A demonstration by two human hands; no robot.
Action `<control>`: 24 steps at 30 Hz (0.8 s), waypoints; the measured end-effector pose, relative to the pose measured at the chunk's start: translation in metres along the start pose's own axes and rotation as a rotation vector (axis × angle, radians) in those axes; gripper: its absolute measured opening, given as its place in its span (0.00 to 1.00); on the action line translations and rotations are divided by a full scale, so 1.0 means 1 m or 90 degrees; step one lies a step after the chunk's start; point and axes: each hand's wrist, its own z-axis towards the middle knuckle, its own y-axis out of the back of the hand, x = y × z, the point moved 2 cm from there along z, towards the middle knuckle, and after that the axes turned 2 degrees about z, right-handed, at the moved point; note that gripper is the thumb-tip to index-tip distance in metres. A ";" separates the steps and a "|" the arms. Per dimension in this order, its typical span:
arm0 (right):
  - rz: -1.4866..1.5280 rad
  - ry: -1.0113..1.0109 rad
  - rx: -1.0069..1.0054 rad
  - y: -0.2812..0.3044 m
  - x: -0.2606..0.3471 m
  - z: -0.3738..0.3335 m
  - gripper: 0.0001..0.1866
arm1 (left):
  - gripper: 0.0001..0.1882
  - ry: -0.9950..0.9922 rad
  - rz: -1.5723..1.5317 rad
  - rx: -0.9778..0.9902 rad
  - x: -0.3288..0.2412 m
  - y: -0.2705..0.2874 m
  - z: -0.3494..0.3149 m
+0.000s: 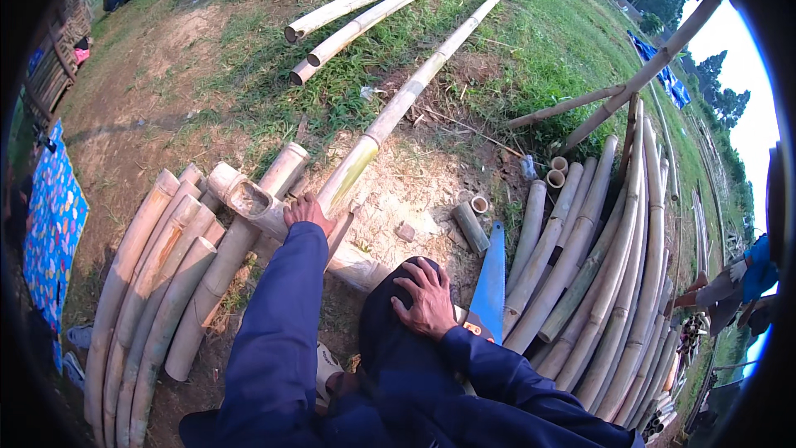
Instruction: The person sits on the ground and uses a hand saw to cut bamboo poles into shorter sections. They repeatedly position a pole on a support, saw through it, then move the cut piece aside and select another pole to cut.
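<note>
A long bamboo pole (390, 116) runs from the far grass to the wood in front of me. My left hand (307, 214) grips around its near end, fingers curled and partly hidden. That end meets a thick bamboo crosspiece (257, 203) with a notch cut into it. My right hand (427, 299) lies on my dark-trousered knee, fingers spread, holding nothing. Just right of the knee, a handsaw (491, 274) points its blue blade away from me. Its handle is partly hidden by my right forearm.
Cut bamboo lengths (157, 282) are stacked on the left, with a larger pile (613, 282) on the right. Short offcuts (471, 226) lie on the sawdust (406, 182). Several poles (373, 12) rest on the grass. Another person (734, 278) is at the far right.
</note>
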 end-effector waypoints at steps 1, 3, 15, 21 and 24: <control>-0.004 -0.001 0.002 0.001 0.000 0.000 0.23 | 0.50 0.007 -0.009 0.030 0.001 -0.005 0.005; -0.012 -0.001 0.014 0.000 0.000 -0.001 0.23 | 0.48 0.028 -0.030 0.091 0.003 -0.010 0.008; -0.011 -0.010 0.015 -0.001 -0.005 -0.008 0.27 | 0.38 0.017 -0.017 0.081 0.092 0.083 -0.105; -0.026 0.035 0.028 -0.009 -0.007 -0.013 0.29 | 0.40 0.063 0.071 0.103 0.306 0.103 -0.264; -0.041 0.038 0.017 -0.011 -0.006 -0.016 0.28 | 0.41 0.143 0.119 0.115 0.391 0.122 -0.355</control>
